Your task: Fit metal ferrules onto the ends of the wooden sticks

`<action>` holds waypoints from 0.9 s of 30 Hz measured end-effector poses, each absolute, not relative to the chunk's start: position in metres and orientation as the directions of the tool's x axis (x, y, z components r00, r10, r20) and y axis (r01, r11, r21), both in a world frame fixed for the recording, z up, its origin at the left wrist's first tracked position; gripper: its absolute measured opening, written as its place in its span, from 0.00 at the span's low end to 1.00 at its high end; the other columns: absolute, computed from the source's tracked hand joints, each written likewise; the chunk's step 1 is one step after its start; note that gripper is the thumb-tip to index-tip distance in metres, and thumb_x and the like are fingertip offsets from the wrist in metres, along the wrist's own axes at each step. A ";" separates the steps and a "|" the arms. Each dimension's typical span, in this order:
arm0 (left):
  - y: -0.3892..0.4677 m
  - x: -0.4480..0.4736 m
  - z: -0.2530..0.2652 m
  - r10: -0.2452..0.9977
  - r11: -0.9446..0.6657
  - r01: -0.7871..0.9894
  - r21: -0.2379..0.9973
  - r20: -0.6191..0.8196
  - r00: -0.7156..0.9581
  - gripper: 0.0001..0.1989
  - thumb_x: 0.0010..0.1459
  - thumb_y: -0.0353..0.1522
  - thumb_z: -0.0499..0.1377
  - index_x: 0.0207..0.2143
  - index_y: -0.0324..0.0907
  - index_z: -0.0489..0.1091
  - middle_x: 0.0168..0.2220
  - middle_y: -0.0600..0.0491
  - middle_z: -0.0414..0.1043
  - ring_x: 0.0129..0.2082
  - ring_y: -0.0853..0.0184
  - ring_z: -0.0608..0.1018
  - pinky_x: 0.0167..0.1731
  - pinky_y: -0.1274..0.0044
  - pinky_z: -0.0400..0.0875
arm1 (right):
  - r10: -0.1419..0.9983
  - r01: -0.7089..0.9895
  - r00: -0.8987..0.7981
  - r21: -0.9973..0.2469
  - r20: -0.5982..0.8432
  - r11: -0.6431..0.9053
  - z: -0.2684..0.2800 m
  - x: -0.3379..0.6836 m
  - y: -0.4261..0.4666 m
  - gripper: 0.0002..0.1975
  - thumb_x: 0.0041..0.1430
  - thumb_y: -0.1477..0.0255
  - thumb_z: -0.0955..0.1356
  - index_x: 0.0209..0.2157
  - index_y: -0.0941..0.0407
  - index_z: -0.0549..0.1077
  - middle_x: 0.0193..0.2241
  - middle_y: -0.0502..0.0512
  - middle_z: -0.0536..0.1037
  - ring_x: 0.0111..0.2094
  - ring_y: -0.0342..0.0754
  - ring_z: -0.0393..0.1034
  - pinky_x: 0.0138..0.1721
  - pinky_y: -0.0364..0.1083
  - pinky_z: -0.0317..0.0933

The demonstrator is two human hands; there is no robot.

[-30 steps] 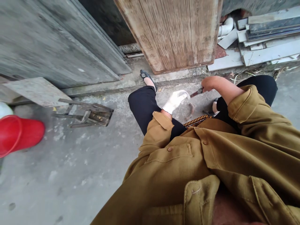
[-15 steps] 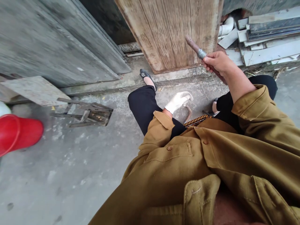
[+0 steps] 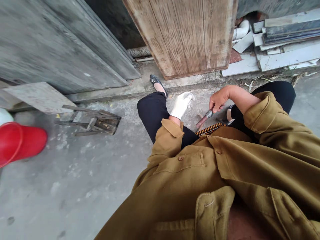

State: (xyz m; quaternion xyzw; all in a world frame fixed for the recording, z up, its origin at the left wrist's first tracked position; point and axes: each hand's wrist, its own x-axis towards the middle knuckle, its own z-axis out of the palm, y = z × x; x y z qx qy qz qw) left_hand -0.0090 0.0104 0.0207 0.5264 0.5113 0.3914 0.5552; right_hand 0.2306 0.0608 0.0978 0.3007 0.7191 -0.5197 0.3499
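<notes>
My left hand (image 3: 181,104) wears a white glove and is held above the concrete between my knees. Its fingers curl round towards the thumb; whatever they hold, if anything, I cannot make out. My bare right hand (image 3: 220,99) grips a brown rod (image 3: 202,123) that has silver wire wound round it near my fingers. The rod tilts down to the left, its end near my waist. A small brown piece (image 3: 199,116) shows just behind the rod, mostly hidden. Both hands are apart from each other.
A weathered wooden door panel (image 3: 190,40) stands ahead, with white boards (image 3: 282,63) piled to its right by a white pipe (image 3: 242,30). On the left are an overturned wooden stool (image 3: 100,121) and a red bucket (image 3: 32,141). A concrete step edge (image 3: 110,91) runs along the wall.
My right hand has swung down and left with the rod, which pointed up towards the door and now points down. My left hand has shifted slightly left.
</notes>
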 end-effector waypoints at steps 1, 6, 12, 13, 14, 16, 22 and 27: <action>0.012 -0.007 0.019 0.976 0.146 0.125 0.981 -0.164 0.143 0.12 0.66 0.33 0.64 0.29 0.39 0.74 0.24 0.57 0.70 0.20 0.76 0.65 0.22 0.81 0.62 | 0.056 0.758 -0.632 -0.602 -0.773 0.251 0.104 0.231 0.060 0.16 0.60 0.58 0.78 0.34 0.58 0.81 0.26 0.49 0.76 0.32 0.45 0.70 0.40 0.45 0.64; 0.012 0.006 0.010 0.937 0.245 0.154 0.957 -0.275 0.215 0.13 0.67 0.30 0.62 0.27 0.40 0.73 0.19 0.58 0.64 0.17 0.74 0.64 0.20 0.80 0.59 | 0.709 0.604 -0.587 -0.795 -0.391 0.062 0.125 0.250 0.070 0.19 0.73 0.54 0.70 0.42 0.58 0.80 0.32 0.55 0.79 0.33 0.45 0.70 0.38 0.44 0.66; -0.005 0.017 0.018 0.750 0.290 0.079 0.954 -0.278 0.600 0.19 0.59 0.44 0.72 0.28 0.39 0.75 0.20 0.56 0.67 0.18 0.75 0.63 0.20 0.80 0.61 | 0.938 0.923 -0.175 -0.381 -0.298 0.052 0.099 0.260 0.090 0.15 0.75 0.67 0.67 0.49 0.62 0.82 0.41 0.68 0.83 0.45 0.56 0.78 0.47 0.51 0.70; -0.006 0.015 0.021 0.757 0.284 0.053 0.957 -0.258 0.600 0.20 0.59 0.45 0.72 0.28 0.39 0.74 0.19 0.57 0.66 0.18 0.75 0.64 0.21 0.79 0.61 | 0.911 0.957 -0.208 -0.266 -0.357 0.114 0.094 0.258 0.090 0.13 0.71 0.69 0.70 0.47 0.62 0.83 0.43 0.69 0.83 0.49 0.59 0.78 0.50 0.52 0.69; -0.005 0.013 0.023 0.784 0.269 0.023 0.963 -0.233 0.575 0.21 0.59 0.46 0.72 0.28 0.39 0.74 0.18 0.57 0.64 0.18 0.74 0.64 0.21 0.79 0.62 | 0.865 0.966 -0.242 -0.191 -0.439 0.173 0.090 0.256 0.088 0.10 0.68 0.71 0.72 0.45 0.62 0.84 0.44 0.69 0.84 0.50 0.60 0.78 0.52 0.53 0.68; -0.003 0.006 0.026 0.867 0.224 -0.038 0.974 -0.181 0.464 0.21 0.62 0.47 0.71 0.28 0.40 0.73 0.17 0.59 0.62 0.18 0.74 0.64 0.22 0.79 0.63 | 0.710 0.953 -0.302 -0.186 -0.636 0.239 0.086 0.250 0.081 0.06 0.65 0.71 0.74 0.39 0.60 0.85 0.40 0.65 0.84 0.49 0.58 0.78 0.52 0.53 0.68; 0.011 -0.016 0.020 0.981 0.133 -0.027 0.991 -0.128 0.147 0.18 0.69 0.44 0.65 0.30 0.41 0.72 0.20 0.60 0.61 0.19 0.74 0.64 0.24 0.80 0.67 | 0.282 0.844 -0.537 -0.498 -0.795 0.202 0.091 0.233 0.066 0.12 0.62 0.64 0.78 0.34 0.58 0.82 0.25 0.49 0.76 0.32 0.45 0.71 0.43 0.46 0.64; 0.014 -0.004 0.004 0.974 0.182 0.177 0.967 -0.202 0.105 0.14 0.68 0.35 0.65 0.28 0.40 0.72 0.23 0.57 0.68 0.21 0.73 0.66 0.23 0.80 0.63 | 0.184 0.629 -0.775 -0.766 -0.605 0.132 0.103 0.238 0.066 0.22 0.59 0.52 0.79 0.33 0.58 0.79 0.25 0.49 0.75 0.29 0.42 0.67 0.35 0.43 0.62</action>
